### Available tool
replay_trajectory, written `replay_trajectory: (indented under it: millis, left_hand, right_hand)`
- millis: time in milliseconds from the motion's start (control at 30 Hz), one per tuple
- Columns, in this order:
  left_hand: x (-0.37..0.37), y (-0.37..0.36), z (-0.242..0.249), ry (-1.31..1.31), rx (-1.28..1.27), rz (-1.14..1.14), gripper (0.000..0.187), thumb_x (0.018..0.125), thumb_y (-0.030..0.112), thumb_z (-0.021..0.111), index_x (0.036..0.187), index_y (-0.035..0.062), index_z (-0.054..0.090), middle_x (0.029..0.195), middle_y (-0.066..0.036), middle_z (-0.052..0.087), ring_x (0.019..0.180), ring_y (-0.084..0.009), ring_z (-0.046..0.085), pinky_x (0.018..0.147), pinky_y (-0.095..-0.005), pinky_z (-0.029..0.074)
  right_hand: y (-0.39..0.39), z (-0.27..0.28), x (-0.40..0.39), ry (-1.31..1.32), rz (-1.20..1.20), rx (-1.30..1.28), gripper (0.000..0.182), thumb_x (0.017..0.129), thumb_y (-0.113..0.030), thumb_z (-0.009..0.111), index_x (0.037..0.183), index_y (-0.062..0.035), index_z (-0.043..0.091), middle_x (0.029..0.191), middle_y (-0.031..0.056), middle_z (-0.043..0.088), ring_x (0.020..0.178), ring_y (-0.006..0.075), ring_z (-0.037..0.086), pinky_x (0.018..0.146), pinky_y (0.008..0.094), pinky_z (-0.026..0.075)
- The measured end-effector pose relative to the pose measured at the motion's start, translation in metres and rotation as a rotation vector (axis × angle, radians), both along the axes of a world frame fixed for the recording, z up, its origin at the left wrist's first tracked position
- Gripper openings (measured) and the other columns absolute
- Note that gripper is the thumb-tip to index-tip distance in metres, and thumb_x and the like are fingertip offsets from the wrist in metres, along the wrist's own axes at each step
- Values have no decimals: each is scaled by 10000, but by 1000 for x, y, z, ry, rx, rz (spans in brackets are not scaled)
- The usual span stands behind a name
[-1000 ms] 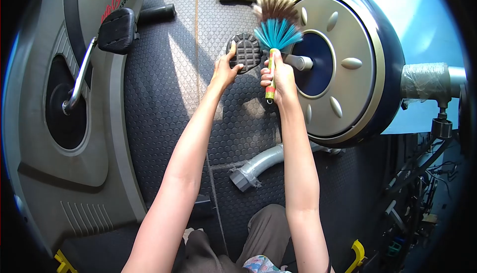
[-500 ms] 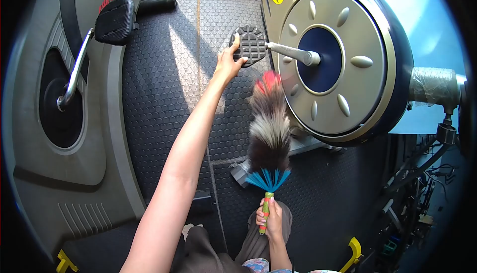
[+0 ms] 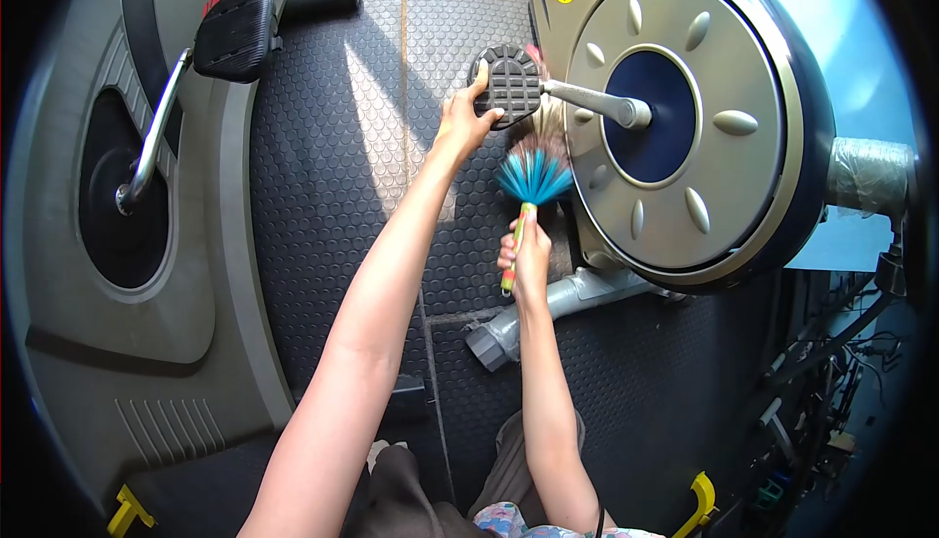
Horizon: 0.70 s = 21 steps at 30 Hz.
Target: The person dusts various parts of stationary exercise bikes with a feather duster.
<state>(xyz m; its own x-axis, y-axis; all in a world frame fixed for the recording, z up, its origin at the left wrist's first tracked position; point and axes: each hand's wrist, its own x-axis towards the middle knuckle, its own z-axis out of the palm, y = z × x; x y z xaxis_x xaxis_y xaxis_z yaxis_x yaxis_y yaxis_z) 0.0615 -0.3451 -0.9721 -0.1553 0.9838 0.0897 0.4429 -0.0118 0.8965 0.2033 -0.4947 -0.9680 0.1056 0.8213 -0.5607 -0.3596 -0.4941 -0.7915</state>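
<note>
My left hand [image 3: 468, 115] grips the outer edge of a black ridged pedal [image 3: 511, 88], thumb and fingers on its rim. The pedal joins a grey crank arm [image 3: 597, 101] on the exercise bike's round silver housing [image 3: 753, 181]. In my right hand [image 3: 528, 254] is the green and orange handle of a duster [image 3: 536, 178] with blue bristles at its base. Its fluffy head reaches away from me, passing under the pedal and beside the housing. A bit of pink tip shows behind the pedal; the rest is partly hidden.
Another exercise machine [image 3: 210, 235] stands on the left, with its own black pedal [image 3: 235, 34]. A grey base tube [image 3: 562, 311] lies across the black studded floor mat [image 3: 313, 166]. Tangled cables [image 3: 861, 362] lie at the right, and yellow parts [image 3: 699, 504] show near the bottom.
My right hand has pushed the duster forward, so its head has gone from beside the housing to beneath and behind the pedal. My left hand stays on the pedal. The view has shifted slightly.
</note>
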Motion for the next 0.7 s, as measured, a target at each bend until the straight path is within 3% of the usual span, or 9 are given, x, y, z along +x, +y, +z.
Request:
replay_trajectory:
  millis: [100, 200, 300, 400, 433, 467, 533, 600, 700]
  left_hand:
    - [0, 2, -6, 15, -16, -9, 700, 700, 153, 684, 1316, 165, 351, 827, -115, 642, 425, -125, 533, 455, -274, 473]
    - [-1, -3, 6, 9, -36, -17, 695, 702, 158, 681, 1315, 170, 354, 838, -114, 644, 439, -130, 543, 464, -274, 475]
    - [1, 3, -18, 61, 107, 28, 661, 700, 171, 684, 1293, 159, 392, 893, -124, 638, 461, -142, 558, 495, -284, 481]
    - [0, 3, -11, 47, 11, 11, 630, 699, 179, 687, 1268, 127, 422, 958, -134, 624, 469, -147, 560, 508, -287, 483]
    - [0, 0, -3, 34, -91, 6, 624, 697, 184, 691, 1258, 105, 431, 1021, -149, 601, 637, -192, 618, 643, -303, 497]
    - [0, -2, -1, 34, -98, 2, 624, 697, 184, 691, 1258, 105, 431, 1021, -149, 601, 637, -192, 618, 643, -303, 497]
    - [3, -4, -1, -35, -97, -2, 518, 726, 204, 660, 1195, 76, 482, 1150, -144, 506, 1061, -321, 470, 924, -378, 372]
    - [2, -15, -7, -37, -56, -25, 569, 750, 241, 634, 1256, 93, 418, 1161, -158, 494, 1046, -329, 478, 910, -381, 377]
    - [-6, -54, -31, 275, 110, 61, 743, 743, 360, 630, 1348, 140, 259, 1218, -186, 454, 1097, -328, 448, 916, -391, 368]
  right_hand:
    - [67, -25, -12, -52, 30, 89, 392, 873, -454, 449, 795, -71, 424, 540, -12, 388, 402, 38, 336, 362, 174, 284]
    - [65, -28, -7, -3, -3, 53, 411, 865, -477, 448, 803, -71, 429, 548, -15, 389, 408, 34, 335, 363, 165, 278]
    - [-4, -17, 3, 99, -98, -52, 369, 898, -438, 403, 836, -75, 422, 564, -10, 373, 414, 44, 319, 366, 182, 266]
    - [-109, 17, 13, 138, -169, -172, 344, 915, -419, 369, 864, -82, 417, 568, -4, 360, 414, 48, 311, 369, 177, 257]
    - [-145, 26, 15, 135, -198, -207, 335, 924, -406, 346, 873, -81, 412, 563, 3, 361, 411, 51, 315, 367, 180, 260]
    - [-175, 38, 14, 133, -228, -251, 332, 932, -395, 326, 882, -77, 407, 560, 9, 366, 406, 54, 320, 365, 185, 267]
    - [-219, 50, 6, 88, -254, -316, 331, 934, -389, 320, 879, -73, 401, 553, 14, 368, 397, 55, 319, 364, 190, 274]
    - [-220, 49, 5, 62, -238, -309, 330, 935, -388, 319, 876, -73, 399, 550, 16, 371, 394, 55, 320, 364, 190, 276]
    - [-194, 42, 4, 5, -169, -285, 319, 935, -382, 321, 860, -81, 394, 540, 9, 368, 388, 52, 318, 359, 187, 275]
